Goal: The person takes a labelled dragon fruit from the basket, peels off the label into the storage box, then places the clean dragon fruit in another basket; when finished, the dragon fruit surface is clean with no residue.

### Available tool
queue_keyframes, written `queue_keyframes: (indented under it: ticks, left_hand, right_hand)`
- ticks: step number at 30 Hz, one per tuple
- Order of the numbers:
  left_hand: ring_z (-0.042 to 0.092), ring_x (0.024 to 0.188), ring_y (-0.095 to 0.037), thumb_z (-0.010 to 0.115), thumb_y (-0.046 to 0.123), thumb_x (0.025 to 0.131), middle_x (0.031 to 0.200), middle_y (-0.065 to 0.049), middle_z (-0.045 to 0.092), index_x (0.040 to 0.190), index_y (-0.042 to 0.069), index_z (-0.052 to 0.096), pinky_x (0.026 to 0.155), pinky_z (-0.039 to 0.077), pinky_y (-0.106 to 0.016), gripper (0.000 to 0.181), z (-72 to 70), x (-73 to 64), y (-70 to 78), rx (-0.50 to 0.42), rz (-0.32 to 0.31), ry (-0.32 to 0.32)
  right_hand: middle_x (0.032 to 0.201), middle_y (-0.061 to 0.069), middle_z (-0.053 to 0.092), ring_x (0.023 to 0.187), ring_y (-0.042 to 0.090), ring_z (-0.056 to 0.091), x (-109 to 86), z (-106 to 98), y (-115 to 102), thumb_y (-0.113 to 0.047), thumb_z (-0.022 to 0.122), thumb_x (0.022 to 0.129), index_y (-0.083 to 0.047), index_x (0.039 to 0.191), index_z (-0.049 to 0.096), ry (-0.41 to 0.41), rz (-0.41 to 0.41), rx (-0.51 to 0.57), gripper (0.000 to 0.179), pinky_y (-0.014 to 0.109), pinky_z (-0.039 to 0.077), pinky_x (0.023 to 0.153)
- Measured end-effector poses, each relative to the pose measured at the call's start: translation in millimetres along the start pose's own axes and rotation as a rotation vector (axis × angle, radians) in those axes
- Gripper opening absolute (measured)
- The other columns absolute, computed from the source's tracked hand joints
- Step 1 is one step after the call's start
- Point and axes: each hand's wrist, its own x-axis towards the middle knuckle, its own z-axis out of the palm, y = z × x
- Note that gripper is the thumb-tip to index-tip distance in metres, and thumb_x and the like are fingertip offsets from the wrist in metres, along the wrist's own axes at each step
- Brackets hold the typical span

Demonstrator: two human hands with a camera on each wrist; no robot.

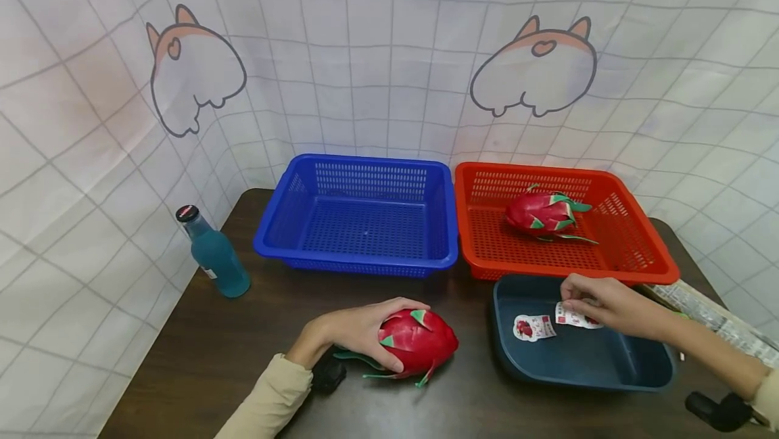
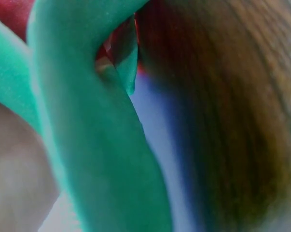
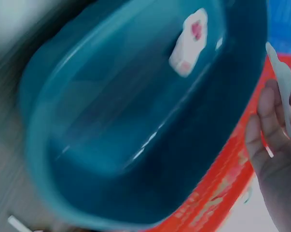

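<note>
My left hand [image 1: 356, 332] grips a red dragon fruit [image 1: 429, 344] on the table, thumb at its near side and fingers over its top. The fruit's green leaves [image 2: 102, 145] fill much of the left wrist view. Over the dark blue tub [image 1: 627, 358], my right hand [image 1: 615, 307] pinches a small white label [image 1: 572, 317] with red print. That label [image 3: 283, 84] appears nearly edge-on in the right wrist view. A similar label [image 1: 533, 328] lies on the tub's floor, left of the hand. The left fingertips are partly hidden behind the fruit.
Behind stand a blue basket [image 1: 365, 226] and a red basket [image 1: 487, 239], the red one holding another dragon fruit [image 1: 544, 213]. A bottle of blue liquid [image 1: 219, 260] stands at the left. Newspaper [image 1: 718, 310] lies at the right edge. A curtain [image 1: 389, 53] hangs behind.
</note>
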Motion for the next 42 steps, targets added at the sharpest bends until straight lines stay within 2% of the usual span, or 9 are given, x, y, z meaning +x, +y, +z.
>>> queue_keyframes:
  ticks: [6, 14, 19, 22, 28, 33, 37, 40, 42]
  left_hand:
    - [0.050, 0.123, -0.009, 0.078, 0.038, 0.078, 0.143, 0.008, 0.042, 0.146, 0.039, 0.027, 0.091, 0.052, -0.023, 0.085, -0.8, -0.2, 0.1, 0.019, 0.015, -0.001]
    - [0.050, 0.122, -0.008, 0.078, 0.038, 0.078, 0.142, 0.008, 0.043, 0.146, 0.039, 0.027, 0.092, 0.051, -0.023, 0.085, -0.8, -0.2, -1.1, 0.037, 0.021, 0.005]
    - [0.050, 0.122, -0.008, 0.078, 0.037, 0.078, 0.142, 0.008, 0.043, 0.146, 0.039, 0.027, 0.092, 0.051, -0.022, 0.084, -0.6, -0.4, -1.7, 0.028, 0.019, -0.001]
    - [0.050, 0.123, -0.008, 0.078, 0.036, 0.079, 0.143, 0.007, 0.043, 0.146, 0.038, 0.027, 0.092, 0.051, -0.022, 0.084, -0.3, 0.0, -1.5, 0.021, 0.023, -0.005]
    - [0.050, 0.122, -0.008, 0.078, 0.036, 0.079, 0.142, 0.007, 0.043, 0.146, 0.038, 0.027, 0.092, 0.052, -0.022, 0.084, -0.2, 0.1, -0.3, 0.007, 0.017, -0.006]
    - [0.050, 0.122, -0.007, 0.078, 0.037, 0.078, 0.142, 0.008, 0.044, 0.146, 0.039, 0.027, 0.091, 0.051, -0.022, 0.084, 0.8, 0.4, -0.3, 0.014, 0.014, -0.005]
    - [0.050, 0.122, -0.008, 0.078, 0.036, 0.079, 0.142, 0.007, 0.043, 0.146, 0.039, 0.027, 0.091, 0.051, -0.023, 0.084, 0.6, -0.2, 0.3, 0.007, 0.013, -0.006]
    - [0.050, 0.122, -0.007, 0.078, 0.036, 0.078, 0.142, 0.007, 0.044, 0.145, 0.039, 0.028, 0.091, 0.052, -0.023, 0.084, 0.4, 0.2, -0.3, 0.003, 0.014, -0.004]
    - [0.050, 0.122, -0.007, 0.078, 0.036, 0.078, 0.141, 0.008, 0.044, 0.145, 0.039, 0.028, 0.091, 0.052, -0.023, 0.084, 0.3, 0.0, -0.6, 0.006, 0.013, -0.003]
  right_hand:
    - [0.068, -0.009, 0.052, 0.055, -0.008, 0.045, -12.5, 0, 27, -0.007, 0.064, 0.091, -0.017, 0.094, 0.053, -0.091, 0.045, 0.008, 0.016, 0.016, 0.044, 0.047]
    - [0.066, -0.009, 0.049, 0.056, -0.012, 0.040, -13.3, 10, 45, -0.011, 0.061, 0.094, -0.010, 0.093, 0.053, -0.178, 0.062, 0.028, 0.008, 0.015, 0.040, 0.046]
    - [0.065, -0.009, 0.050, 0.055, -0.011, 0.040, -8.0, 14, 45, -0.013, 0.060, 0.095, -0.013, 0.091, 0.053, -0.240, 0.107, 0.025, 0.008, 0.016, 0.040, 0.047]
    - [0.066, -0.009, 0.051, 0.054, -0.010, 0.040, -5.2, 16, 43, -0.016, 0.061, 0.095, -0.014, 0.090, 0.054, -0.279, 0.164, 0.019, 0.009, 0.016, 0.041, 0.047]
    - [0.067, -0.009, 0.050, 0.051, -0.006, 0.041, -3.6, 22, 40, -0.018, 0.062, 0.094, -0.016, 0.088, 0.052, -0.335, 0.296, -0.037, 0.011, 0.017, 0.040, 0.046]
    - [0.067, -0.012, 0.045, 0.054, -0.004, 0.038, -3.5, 26, 37, -0.016, 0.063, 0.092, -0.017, 0.087, 0.050, -0.376, 0.339, -0.130, 0.015, 0.017, 0.033, 0.049]
    - [0.068, -0.011, 0.049, 0.052, -0.003, 0.043, -2.1, 26, 37, -0.017, 0.063, 0.092, -0.014, 0.099, 0.053, -0.390, 0.364, -0.118, 0.012, 0.017, 0.037, 0.049]
    - [0.073, -0.008, 0.056, 0.051, -0.001, 0.049, -1.6, 25, 39, -0.018, 0.064, 0.092, -0.010, 0.112, 0.053, -0.392, 0.380, -0.088, 0.024, 0.018, 0.045, 0.050]
    - [0.074, -0.006, 0.057, 0.052, -0.001, 0.050, -1.1, 25, 40, -0.018, 0.065, 0.091, -0.010, 0.113, 0.053, -0.389, 0.396, -0.079, 0.026, 0.018, 0.047, 0.051]
